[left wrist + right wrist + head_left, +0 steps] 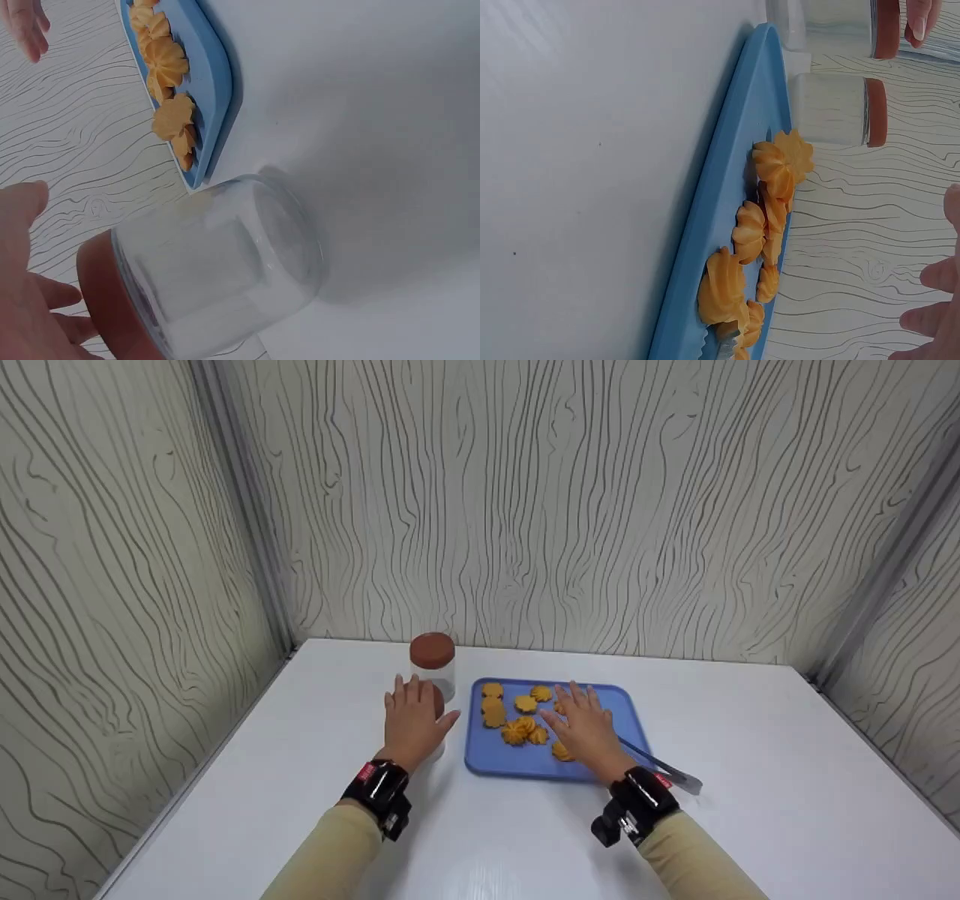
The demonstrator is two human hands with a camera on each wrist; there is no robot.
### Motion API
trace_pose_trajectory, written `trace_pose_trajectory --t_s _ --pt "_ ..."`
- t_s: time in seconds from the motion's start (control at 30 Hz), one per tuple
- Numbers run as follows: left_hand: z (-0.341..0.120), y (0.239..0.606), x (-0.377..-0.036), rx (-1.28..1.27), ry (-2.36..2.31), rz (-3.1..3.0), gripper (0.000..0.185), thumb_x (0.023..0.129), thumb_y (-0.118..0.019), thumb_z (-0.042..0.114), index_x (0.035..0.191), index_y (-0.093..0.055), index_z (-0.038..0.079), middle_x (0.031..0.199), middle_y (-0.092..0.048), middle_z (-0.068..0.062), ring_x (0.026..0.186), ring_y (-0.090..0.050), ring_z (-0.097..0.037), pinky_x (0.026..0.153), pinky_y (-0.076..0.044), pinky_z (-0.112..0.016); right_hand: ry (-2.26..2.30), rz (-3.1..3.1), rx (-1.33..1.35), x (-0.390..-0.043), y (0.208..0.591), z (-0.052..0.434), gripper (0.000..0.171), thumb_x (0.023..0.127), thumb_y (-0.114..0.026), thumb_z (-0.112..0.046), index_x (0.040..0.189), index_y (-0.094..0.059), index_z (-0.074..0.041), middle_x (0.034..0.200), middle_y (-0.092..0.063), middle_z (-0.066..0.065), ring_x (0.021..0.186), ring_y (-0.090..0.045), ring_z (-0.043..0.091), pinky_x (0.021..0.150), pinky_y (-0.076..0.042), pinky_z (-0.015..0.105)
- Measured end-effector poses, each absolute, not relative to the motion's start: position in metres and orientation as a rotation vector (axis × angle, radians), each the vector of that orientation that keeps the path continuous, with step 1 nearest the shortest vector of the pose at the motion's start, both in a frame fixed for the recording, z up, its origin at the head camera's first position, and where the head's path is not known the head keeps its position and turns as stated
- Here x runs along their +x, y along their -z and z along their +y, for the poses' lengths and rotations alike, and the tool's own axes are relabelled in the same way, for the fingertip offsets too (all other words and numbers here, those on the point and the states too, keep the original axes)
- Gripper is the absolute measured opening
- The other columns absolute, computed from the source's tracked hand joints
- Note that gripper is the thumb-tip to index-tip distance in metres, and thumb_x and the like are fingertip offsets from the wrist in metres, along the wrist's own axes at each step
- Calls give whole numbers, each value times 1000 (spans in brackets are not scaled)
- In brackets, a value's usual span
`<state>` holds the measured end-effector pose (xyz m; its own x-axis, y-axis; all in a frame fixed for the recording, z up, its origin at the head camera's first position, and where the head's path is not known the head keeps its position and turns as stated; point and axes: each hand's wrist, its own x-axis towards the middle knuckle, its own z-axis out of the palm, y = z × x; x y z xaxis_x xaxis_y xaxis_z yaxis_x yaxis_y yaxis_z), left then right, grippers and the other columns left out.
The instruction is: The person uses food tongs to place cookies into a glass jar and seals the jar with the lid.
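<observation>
My left hand (411,720) hovers with straight fingers over the brown lid of a clear glass jar (217,270), which it mostly hides in the head view; I cannot tell whether it touches the lid. In the left wrist view its fingers (30,315) lie spread beside the lid. A second lidded jar (433,658) stands just behind. My right hand (587,727) is spread flat above a blue tray (487,754) of orange flower-shaped cookies (517,727) and holds nothing. Metal tongs (664,769) lie across the tray's right front corner, beside my right wrist.
Everything sits on a white table (750,780) boxed in by wood-grain walls at the left, back and right. In the right wrist view both jars (832,109) stand past the tray's rim (727,210), and the cookies (769,176) bunch along it.
</observation>
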<state>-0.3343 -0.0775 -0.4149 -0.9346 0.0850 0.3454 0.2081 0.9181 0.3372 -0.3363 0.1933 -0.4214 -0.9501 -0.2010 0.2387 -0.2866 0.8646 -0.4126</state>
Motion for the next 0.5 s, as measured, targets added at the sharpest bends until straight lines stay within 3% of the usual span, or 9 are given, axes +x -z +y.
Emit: trace_pose_trajectory --t_s 0.27,0.5 --pt "-85 414 -337 -120 679 -2791 82 89 -65 48 143 -37 -7 149 -31 -30 141 -17 -47 112 -17 -61 -654 -2833 400 -338 420 186 62 102 -47 -39 147 -36 2 152 -25 29 139 -16 52 103 -17 73" --pt "-94 429 -338 -98 745 -2732 87 82 -77 38 142 -36 -9 145 -35 -31 137 -22 -52 106 -25 -65 -671 -2820 439 -337 424 179 61 101 -48 -39 146 -38 2 152 -26 29 138 -18 52 105 -14 72"
